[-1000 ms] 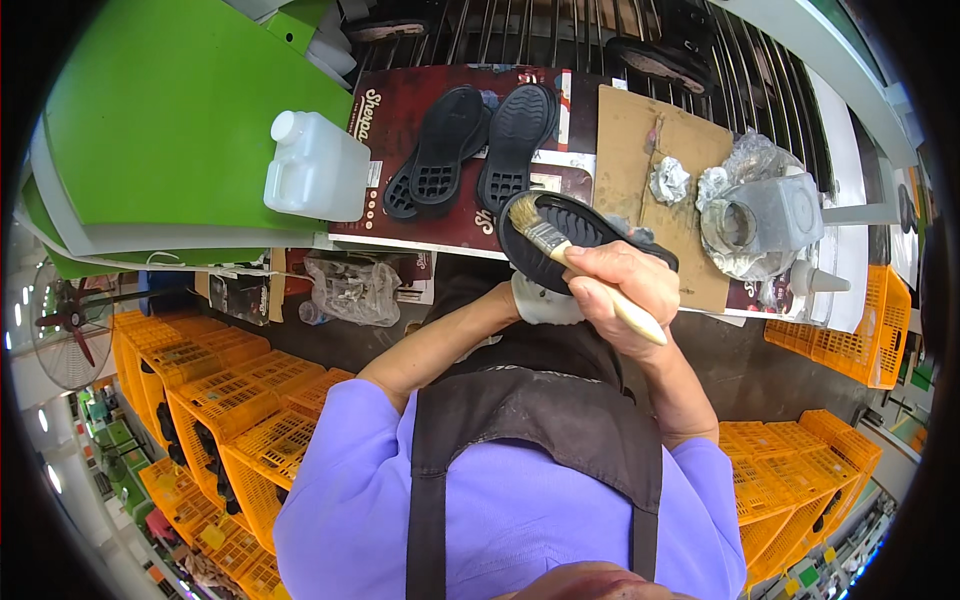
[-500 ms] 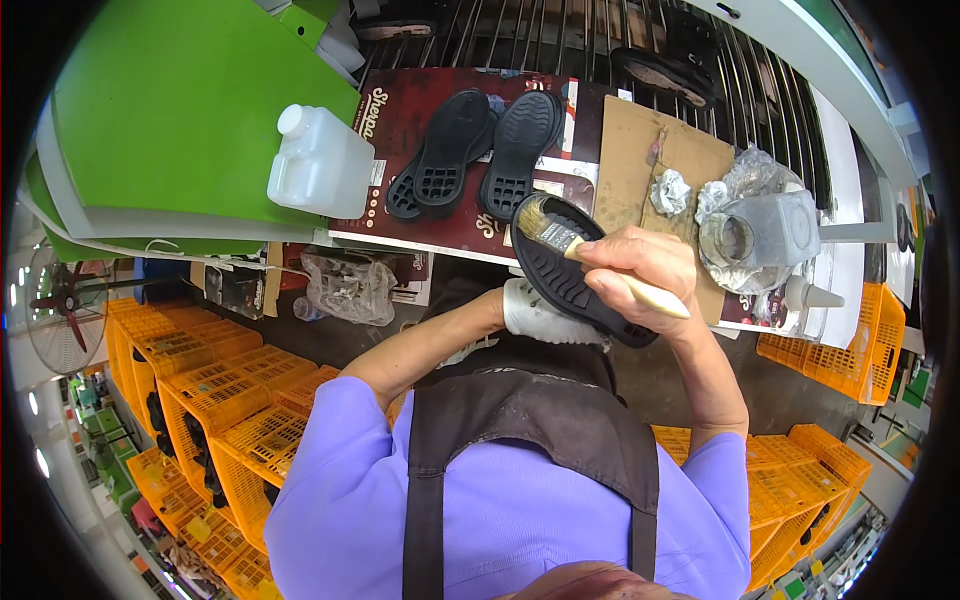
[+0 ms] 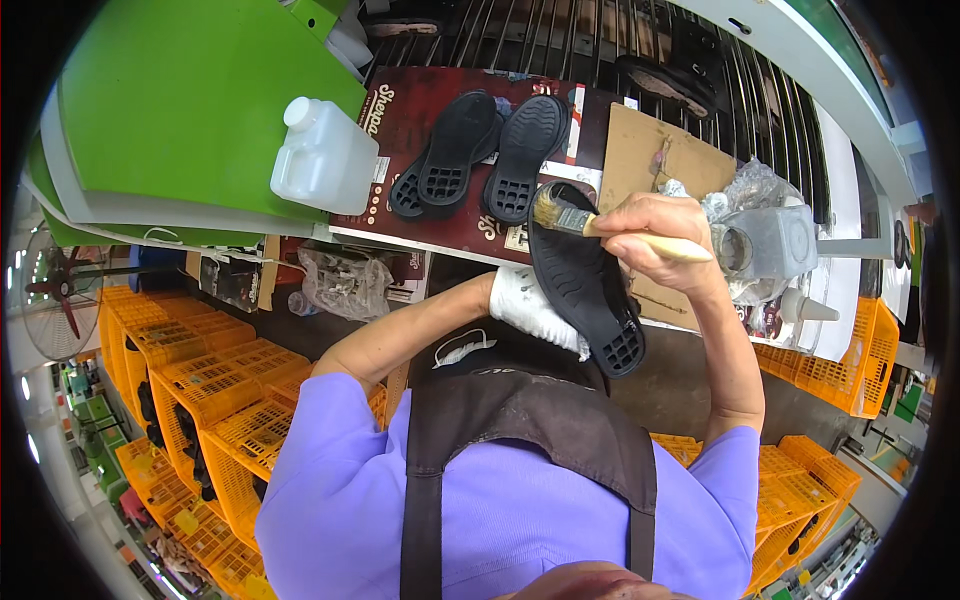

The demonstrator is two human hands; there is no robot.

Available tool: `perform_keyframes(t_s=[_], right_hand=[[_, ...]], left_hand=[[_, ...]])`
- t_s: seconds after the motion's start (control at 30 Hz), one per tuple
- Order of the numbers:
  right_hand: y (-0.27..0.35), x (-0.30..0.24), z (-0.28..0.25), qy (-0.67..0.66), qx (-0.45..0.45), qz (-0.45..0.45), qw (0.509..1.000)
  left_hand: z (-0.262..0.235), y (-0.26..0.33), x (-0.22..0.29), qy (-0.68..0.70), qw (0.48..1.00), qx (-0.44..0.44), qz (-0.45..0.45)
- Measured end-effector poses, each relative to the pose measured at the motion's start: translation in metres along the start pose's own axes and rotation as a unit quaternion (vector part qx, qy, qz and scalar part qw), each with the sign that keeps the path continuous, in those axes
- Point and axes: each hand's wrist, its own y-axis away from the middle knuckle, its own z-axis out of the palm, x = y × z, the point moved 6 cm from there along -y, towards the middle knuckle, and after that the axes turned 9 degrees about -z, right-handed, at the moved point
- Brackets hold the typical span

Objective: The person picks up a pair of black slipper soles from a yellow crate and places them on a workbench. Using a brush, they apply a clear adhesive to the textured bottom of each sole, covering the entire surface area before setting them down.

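Our right hand [image 3: 655,228] grips a brush [image 3: 572,219], bristles at the eleven-o'clock end of a black sole [image 3: 578,270]; our gloved left hand [image 3: 530,308] supports it from eight o'clock. Brushing seems under way; we cannot tell whether the table [image 3: 395,243] soles [image 3: 455,150] at eleven o'clock are done.

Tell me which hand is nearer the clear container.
Right. The right hand is just left of the clear container; the gloved left hand is farther left, against the black sole.
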Motion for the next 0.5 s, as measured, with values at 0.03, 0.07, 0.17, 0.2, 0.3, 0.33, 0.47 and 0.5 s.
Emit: perform_keyframes(t_s=[0.03, 0.07, 0.17, 0.2, 0.3, 0.33, 0.47, 0.5], right_hand=[[-0.001, 0.002, -0.001, -0.003, -0.001, -0.002, 1.000], [-0.001, 0.004, -0.001, -0.005, -0.001, -0.003, 1.000], [-0.001, 0.012, -0.001, -0.034, -0.005, 0.017, 0.999], [0.000, 0.013, -0.002, -0.042, -0.006, 0.024, 0.999], [0.000, 0.016, -0.002, -0.058, -0.015, 0.052, 0.997], [0.001, 0.017, -0.002, -0.063, -0.015, 0.058, 0.996], [0.002, 0.020, 0.000, -0.080, -0.025, 0.085, 0.993], [0.002, 0.020, 0.000, -0.084, -0.025, 0.091, 0.992]], left_hand=[[-0.001, 0.000, -0.002, 0.009, 1.000, -0.005, -0.007], [-0.002, 0.001, -0.003, 0.019, 1.000, -0.013, -0.015], [-0.006, 0.003, -0.007, 0.041, 0.999, -0.021, -0.014], [-0.007, 0.004, -0.006, 0.047, 0.999, -0.022, -0.010], [-0.012, 0.005, 0.002, 0.076, 0.996, -0.038, -0.027], [-0.013, 0.006, 0.001, 0.074, 0.996, -0.041, -0.020], [-0.016, 0.010, -0.007, 0.089, 0.995, -0.048, -0.005], [-0.016, 0.011, -0.009, 0.097, 0.994, -0.052, -0.003]])
